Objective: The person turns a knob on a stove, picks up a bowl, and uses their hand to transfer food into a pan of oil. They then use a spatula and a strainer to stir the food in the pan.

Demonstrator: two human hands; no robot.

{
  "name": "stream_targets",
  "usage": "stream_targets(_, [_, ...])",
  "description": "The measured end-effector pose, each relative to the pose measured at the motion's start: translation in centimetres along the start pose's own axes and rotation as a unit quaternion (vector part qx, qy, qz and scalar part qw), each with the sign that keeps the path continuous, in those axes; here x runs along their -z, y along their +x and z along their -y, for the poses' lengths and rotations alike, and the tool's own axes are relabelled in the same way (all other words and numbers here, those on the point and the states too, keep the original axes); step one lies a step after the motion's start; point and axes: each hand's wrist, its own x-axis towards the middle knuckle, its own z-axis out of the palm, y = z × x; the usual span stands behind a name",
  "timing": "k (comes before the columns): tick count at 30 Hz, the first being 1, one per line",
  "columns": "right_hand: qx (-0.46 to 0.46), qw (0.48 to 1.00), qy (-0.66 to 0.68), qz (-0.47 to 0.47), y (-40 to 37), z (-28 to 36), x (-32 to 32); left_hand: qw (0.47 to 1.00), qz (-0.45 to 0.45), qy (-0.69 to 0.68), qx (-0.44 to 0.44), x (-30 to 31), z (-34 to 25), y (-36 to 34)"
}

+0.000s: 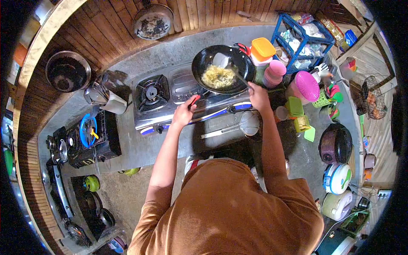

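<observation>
A black wok [242, 59] sits over the right side of the silver gas stove [142, 121], with pale yellow noodle-like food [217, 77] in it. My left hand [184, 112] is closed around the wok's red-and-black handle [194, 100], in front of the stove. At the wok's right front edge my right hand [258, 97] grips the handle of a spatula [220, 60], whose pale blade lies in the wok behind the food. The burner on the left [151, 92] holds no pan.
A wire strainer [249, 123] lies on the counter before the stove. To the right stand pink tubs [276, 68], green containers [294, 106] and a blue rack [302, 40]. At left are a utensil holder [114, 103] and a blue basin [86, 135].
</observation>
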Motion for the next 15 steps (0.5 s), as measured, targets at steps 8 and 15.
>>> stream_targets(8, [0.027, 0.969, -0.247, -0.018, 2.3, -6.2, 0.0, 0.999, -0.032, -0.005, -0.027, -0.4, 0.2, 0.1])
stream_targets(15, [0.082, 0.992, -0.073, 0.064, 2.0, -7.3, -1.0, 0.999, -0.021, -0.010, -0.024, 0.1, -1.0, -0.2])
